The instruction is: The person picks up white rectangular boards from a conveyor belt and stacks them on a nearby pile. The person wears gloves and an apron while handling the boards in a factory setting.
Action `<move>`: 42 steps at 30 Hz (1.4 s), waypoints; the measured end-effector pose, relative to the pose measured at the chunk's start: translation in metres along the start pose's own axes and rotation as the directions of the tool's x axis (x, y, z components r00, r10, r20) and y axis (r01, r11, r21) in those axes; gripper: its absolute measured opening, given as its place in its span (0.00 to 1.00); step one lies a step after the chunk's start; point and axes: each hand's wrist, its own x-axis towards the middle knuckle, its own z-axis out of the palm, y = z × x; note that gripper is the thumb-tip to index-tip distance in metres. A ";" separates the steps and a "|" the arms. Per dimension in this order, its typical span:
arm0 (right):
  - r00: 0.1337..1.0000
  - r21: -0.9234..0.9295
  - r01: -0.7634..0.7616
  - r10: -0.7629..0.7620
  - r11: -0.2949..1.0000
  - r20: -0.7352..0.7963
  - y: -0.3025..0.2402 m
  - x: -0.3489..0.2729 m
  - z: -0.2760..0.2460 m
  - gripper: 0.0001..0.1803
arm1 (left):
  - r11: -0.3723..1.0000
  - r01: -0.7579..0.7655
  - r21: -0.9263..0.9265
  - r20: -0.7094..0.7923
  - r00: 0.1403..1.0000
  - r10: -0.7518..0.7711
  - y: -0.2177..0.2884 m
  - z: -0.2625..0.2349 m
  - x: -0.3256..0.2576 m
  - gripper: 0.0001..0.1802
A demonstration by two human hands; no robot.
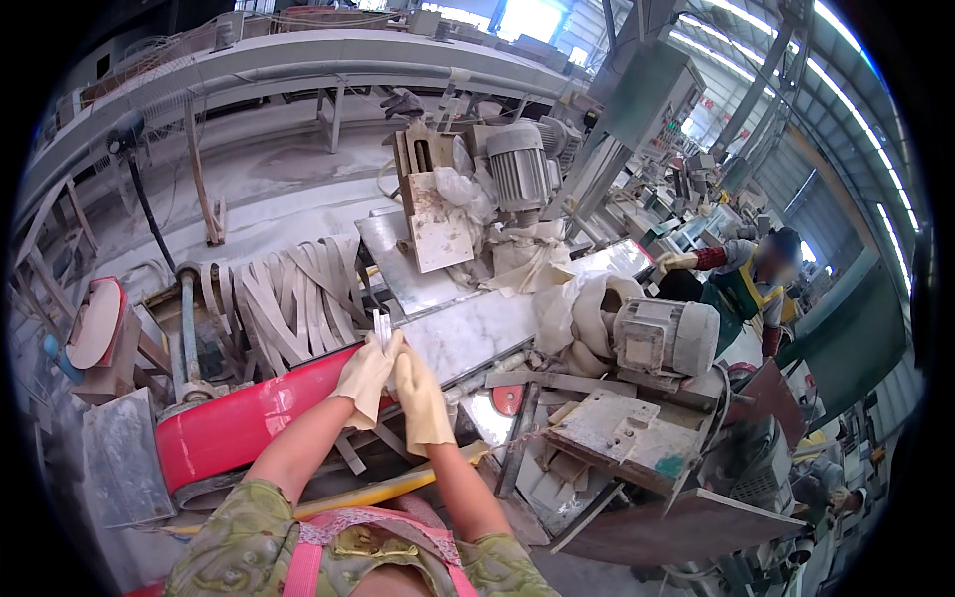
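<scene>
1. We see both hands raised together over the machine bed, each in a pale yellow rubber glove
2. Our left hand (366,373) and our right hand (420,398) meet at the fingertips and pinch a thin white strip (382,326) between them; the fingers are closed narrowly on it
3. The strip stands nearly upright, just above the gloves and in front of the marble slab (477,323)
4. The slab is a long, pale, veined surface lying flat on the machine bed, running from the middle of the view up toward the right
5. A red curved guard (234,428) sits just below and to the left of our hands, with a yellow bar (398,488) slanting beneath our forearms
6. A grey electric motor (517,164) stands upright behind the slab; a second motor (665,336) lies on its side at the right, wrapped partly in white cloth
7. A fan of pale stone strips (288,294) leans in a rack to the left of the slab
8. A red-rimmed round disc (97,323) leans at the far left edge
9. Dust and grey slurry coat the bed, the brackets and the floor
10. The room is a large workshop hall with a high metal roof and bright skylight bands (766,60)
11. Another person (751,279) in a green apron works at a bench to the right, well apart from us
</scene>
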 end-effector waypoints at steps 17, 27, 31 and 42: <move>0.995 -0.409 -0.104 0.091 0.906 -0.050 0.022 0.032 -0.052 0.21 | 0.751 0.426 -0.504 0.067 0.887 -0.458 0.038 -0.030 0.015 0.39; 0.975 -0.741 0.098 -0.213 0.665 -0.062 0.091 0.031 -0.051 0.33 | 0.707 0.472 -0.527 -0.047 0.814 -0.579 0.046 -0.008 0.028 0.45; 0.981 -0.937 0.127 -0.178 0.324 0.071 0.116 0.042 -0.077 0.38 | 0.717 0.481 -0.504 -0.061 0.809 -0.585 0.040 -0.006 0.023 0.44; 0.960 0.142 -0.252 0.266 0.957 -0.088 0.045 0.039 -0.062 0.22 | 0.692 0.443 -0.570 -0.062 0.817 -0.573 0.035 -0.002 0.018 0.49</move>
